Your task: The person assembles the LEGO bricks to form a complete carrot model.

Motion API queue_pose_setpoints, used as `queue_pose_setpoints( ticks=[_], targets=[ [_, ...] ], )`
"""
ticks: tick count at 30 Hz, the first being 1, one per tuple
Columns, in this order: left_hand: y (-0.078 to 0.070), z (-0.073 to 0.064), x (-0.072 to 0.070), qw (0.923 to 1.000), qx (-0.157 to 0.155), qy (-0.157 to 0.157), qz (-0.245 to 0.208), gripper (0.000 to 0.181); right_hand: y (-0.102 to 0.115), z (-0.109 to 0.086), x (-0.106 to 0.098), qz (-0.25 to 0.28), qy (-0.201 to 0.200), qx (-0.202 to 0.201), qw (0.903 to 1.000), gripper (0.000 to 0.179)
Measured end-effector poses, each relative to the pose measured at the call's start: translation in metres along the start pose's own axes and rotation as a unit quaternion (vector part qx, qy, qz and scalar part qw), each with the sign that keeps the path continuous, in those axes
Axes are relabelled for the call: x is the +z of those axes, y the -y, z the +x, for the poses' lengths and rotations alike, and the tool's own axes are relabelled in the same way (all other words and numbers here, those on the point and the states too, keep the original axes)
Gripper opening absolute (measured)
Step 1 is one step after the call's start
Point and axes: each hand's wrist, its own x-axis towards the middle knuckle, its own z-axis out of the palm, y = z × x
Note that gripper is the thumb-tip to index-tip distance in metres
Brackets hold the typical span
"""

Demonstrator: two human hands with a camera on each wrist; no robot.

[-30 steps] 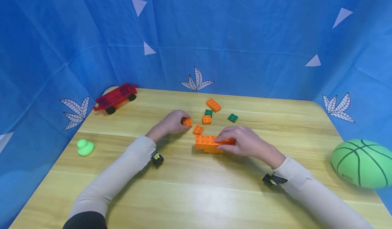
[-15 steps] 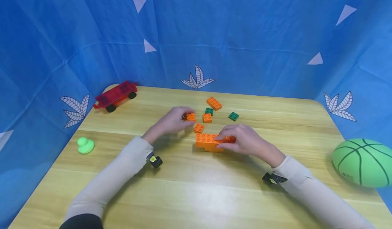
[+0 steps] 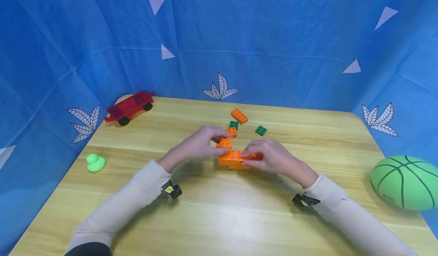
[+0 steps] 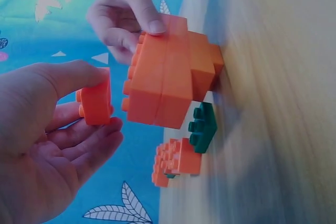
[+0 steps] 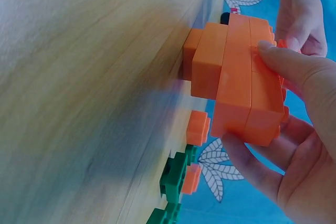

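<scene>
My left hand point(image 3: 207, 145) pinches a small orange toy brick point(image 4: 97, 100) between thumb and fingers. That brick is over the left end of an orange block build point(image 3: 236, 159), studs up, apart from its studs in the left wrist view. My right hand point(image 3: 272, 157) grips the build near its right end, thumb on the near side and fingers beyond. In the right wrist view the build point(image 5: 236, 87) is stepped, wide at the top and narrower toward the table. Just behind it lies a loose orange brick point(image 3: 232, 132), while another loose one is mostly hidden by the left hand.
Farther back lie a longer orange brick point(image 3: 239, 116) and two green bricks, one point(image 3: 234, 125) beside the orange ones, the other point(image 3: 261, 130) to the right. A red toy cart point(image 3: 130, 107), a green duck point(image 3: 96, 162) and a green ball point(image 3: 405, 182) stand around the wooden table point(image 3: 219, 214).
My left hand has lifted the small orange brick from the table's left side and carried it right, over the build's left end. My right hand has stayed on the build.
</scene>
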Motion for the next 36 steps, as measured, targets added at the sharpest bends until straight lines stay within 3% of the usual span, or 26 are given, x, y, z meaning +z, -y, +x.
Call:
queue_pose_setpoints(
  ticks=[8,19,36],
  targets=[
    [0.0,-0.001,0.007,0.9994,0.014,0.029,0.014,0.048,0.001,-0.001,0.0,0.008,-0.002,-0.003,1.0,0.013],
    [-0.001,0.0,0.012,0.9978,0.052,0.033,0.025,0.046,0.002,-0.001,0.0,0.012,0.002,0.007,0.9999,0.012],
    [-0.005,0.003,0.012,0.9973,0.06,0.035,0.026,0.038,0.001,0.0,-0.001,0.018,0.001,0.005,0.9998,0.01]
  ],
)
